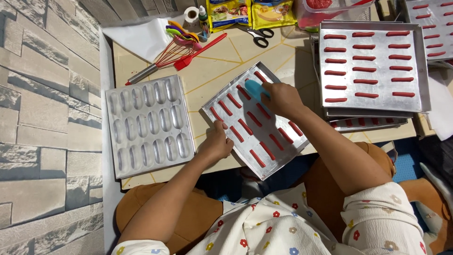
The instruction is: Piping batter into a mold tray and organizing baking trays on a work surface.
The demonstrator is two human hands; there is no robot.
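- Stone-patterned wall panelling [37,118] is running down the far left, and I am sitting at a low beige table [222,66] with thin yellow lines across it.
- Lying empty at the left of the table is a metal mould tray [149,125] with rows of oblong hollows, just beside my left hand.
- Behind it, a whisk [160,59] and a red spatula [200,49] are lying near the back edge, well apart from my hands.
- My left hand [216,144] is gripping the near edge of a tilted metal baking sheet [278,153], fingers curled on its rim.
- Red strips of batter [245,126] are lying in rows on that sheet.
- My right hand [281,97] is pressing a light blue scraper [255,88] onto the sheet's far end, fingers closed over it.
- Scissors [259,37] are lying beyond.
- Stacked trays [370,101] of more red strips are crowding the right side, close to my right forearm.
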